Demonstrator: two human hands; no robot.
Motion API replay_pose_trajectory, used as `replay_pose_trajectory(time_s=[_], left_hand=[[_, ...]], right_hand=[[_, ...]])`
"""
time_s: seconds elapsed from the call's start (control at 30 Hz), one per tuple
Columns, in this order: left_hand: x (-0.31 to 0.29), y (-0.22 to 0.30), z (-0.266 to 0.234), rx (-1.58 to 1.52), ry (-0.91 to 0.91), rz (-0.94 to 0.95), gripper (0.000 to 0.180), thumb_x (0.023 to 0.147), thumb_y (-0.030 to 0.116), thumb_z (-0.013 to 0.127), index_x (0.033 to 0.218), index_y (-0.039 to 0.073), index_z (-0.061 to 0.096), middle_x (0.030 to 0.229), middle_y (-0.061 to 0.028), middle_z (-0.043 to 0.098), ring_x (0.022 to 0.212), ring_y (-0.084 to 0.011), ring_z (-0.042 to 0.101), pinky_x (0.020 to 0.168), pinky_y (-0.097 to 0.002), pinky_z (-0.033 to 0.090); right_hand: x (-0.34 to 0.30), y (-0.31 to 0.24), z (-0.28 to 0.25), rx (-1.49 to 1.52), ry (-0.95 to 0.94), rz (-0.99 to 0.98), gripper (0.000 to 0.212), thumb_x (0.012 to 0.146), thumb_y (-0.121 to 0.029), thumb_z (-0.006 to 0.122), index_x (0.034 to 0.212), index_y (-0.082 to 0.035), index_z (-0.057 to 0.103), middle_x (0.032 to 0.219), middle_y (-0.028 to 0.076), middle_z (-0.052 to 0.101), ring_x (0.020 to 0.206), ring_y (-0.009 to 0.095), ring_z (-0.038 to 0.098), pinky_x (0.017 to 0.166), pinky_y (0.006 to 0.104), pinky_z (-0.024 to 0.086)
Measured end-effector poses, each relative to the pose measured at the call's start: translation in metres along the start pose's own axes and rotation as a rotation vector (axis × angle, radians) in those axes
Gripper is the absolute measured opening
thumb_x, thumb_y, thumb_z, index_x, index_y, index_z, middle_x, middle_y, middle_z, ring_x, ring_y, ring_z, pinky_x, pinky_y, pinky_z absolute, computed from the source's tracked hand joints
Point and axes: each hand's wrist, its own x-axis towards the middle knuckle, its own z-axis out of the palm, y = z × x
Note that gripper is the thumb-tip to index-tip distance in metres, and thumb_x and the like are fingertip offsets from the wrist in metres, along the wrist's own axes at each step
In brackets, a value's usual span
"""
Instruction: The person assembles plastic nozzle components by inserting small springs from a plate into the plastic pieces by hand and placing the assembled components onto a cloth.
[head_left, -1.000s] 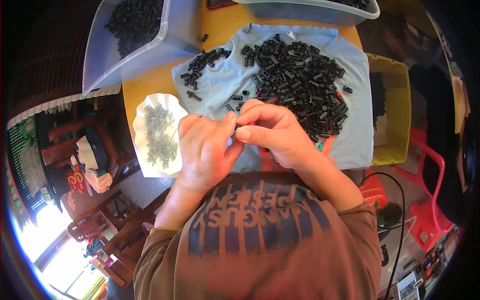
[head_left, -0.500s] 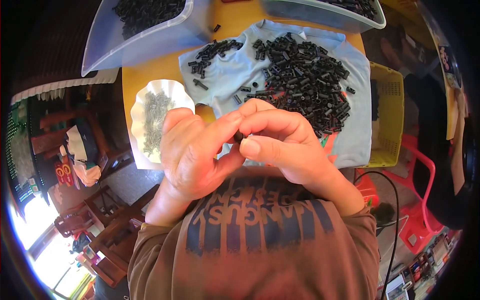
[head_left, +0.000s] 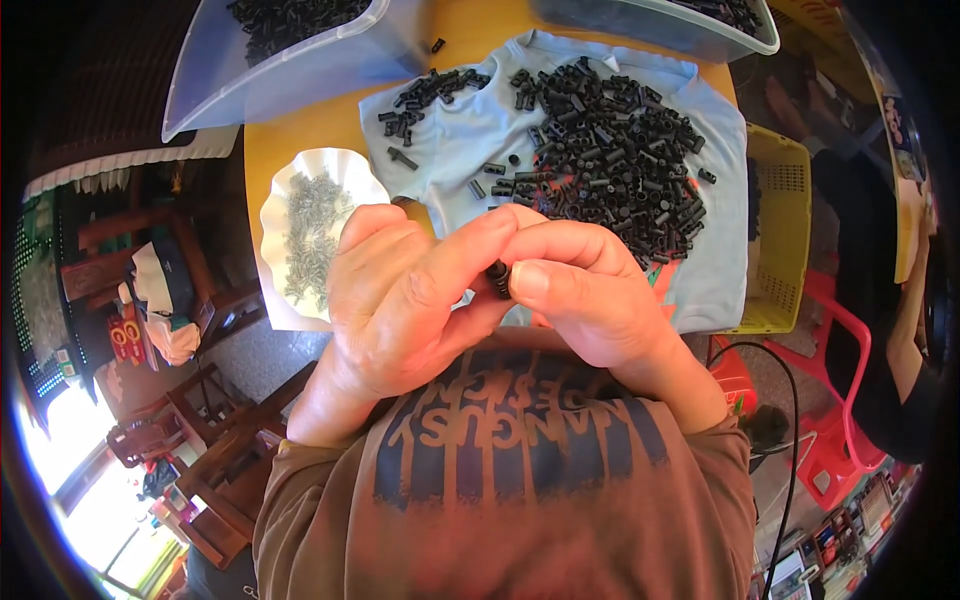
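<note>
Between my two hands is a small black cylindrical plastic part (head_left: 498, 280), mostly covered by fingers. My left hand (head_left: 405, 300) is closed, pinching it between thumb and index finger. From the other side my right hand (head_left: 585, 285) also closes on it, with the thumb at its edge. Beyond the hands, a large pile of similar black plastic parts (head_left: 620, 160) lies on a light blue shirt (head_left: 440, 180). A smaller group of black parts (head_left: 440, 90) sits on its far left. Beside my left hand stands a scalloped white dish (head_left: 275, 215) of tiny metal springs or pins (head_left: 318, 220).
Two translucent bins (head_left: 300, 85) of black parts stand at the back of the yellow table (head_left: 265, 160). A yellow crate (head_left: 785, 230) is right of the table, near a red plastic chair (head_left: 845, 400). A black cable (head_left: 795, 440) hangs at the right. Another person's leg (head_left: 850, 230) shows there.
Both hands have shifted slightly to the right with the black part between them. More of the part shows now. The piles look the same.
</note>
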Motion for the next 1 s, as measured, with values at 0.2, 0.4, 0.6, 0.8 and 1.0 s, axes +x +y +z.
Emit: replay_pose_trajectory(time_s=[0.2,0.4,0.6,0.8,1.0], left_hand=[[0.003,0.005,0.001,0.006,0.018,-0.016,0.064,0.052,0.000,0.075,0.114,0.001,0.059,0.064,0.0036,0.055,0.050,-0.0123,0.048,0.052,-0.0280,0.033],[0.007,0.006,0.000,0.022,-0.015,-0.060,0.060,0.053,0.000,0.073,0.111,0.002,0.061,0.074,0.0001,0.059,0.062,-0.0149,0.055,0.056,-0.0280,0.037],[0.011,0.003,-0.001,0.239,-0.055,0.111,0.044,0.063,0.007,0.073,0.105,-0.001,0.063,0.086,-0.0064,0.060,0.071,-0.0214,0.056,0.063,-0.0331,0.043],[0.011,-0.002,-0.002,0.163,-0.069,0.167,0.036,0.067,0.009,0.073,0.100,-0.002,0.064,0.083,-0.0065,0.060,0.065,-0.0218,0.056,0.057,-0.0341,0.042],[0.004,-0.003,-0.004,0.170,-0.039,0.272,0.031,0.062,0.005,0.073,0.091,-0.005,0.065,0.075,-0.0043,0.055,0.060,-0.0183,0.051,0.050,-0.0313,0.038]], right_hand=[[-0.003,0.000,0.000,-0.001,0.031,0.021,0.018,0.089,-0.010,0.059,0.100,0.003,0.063,0.101,0.004,0.057,0.096,0.012,0.054,0.088,0.0270,0.041],[-0.004,-0.004,0.003,-0.001,0.072,0.063,0.018,0.088,-0.010,0.060,0.100,0.003,0.063,0.099,0.004,0.057,0.095,0.011,0.053,0.087,0.0268,0.041],[-0.001,0.008,-0.002,-0.071,0.119,-0.055,0.015,0.087,-0.009,0.061,0.097,0.002,0.065,0.100,0.004,0.057,0.097,0.012,0.052,0.088,0.0273,0.041],[-0.003,0.007,-0.003,-0.056,0.099,-0.037,0.014,0.087,-0.007,0.061,0.096,0.002,0.065,0.104,0.005,0.056,0.098,0.014,0.052,0.090,0.0286,0.041],[-0.005,0.010,0.000,0.001,0.063,0.009,0.014,0.088,-0.007,0.059,0.096,0.002,0.066,0.105,0.006,0.055,0.100,0.015,0.053,0.091,0.0309,0.042]])
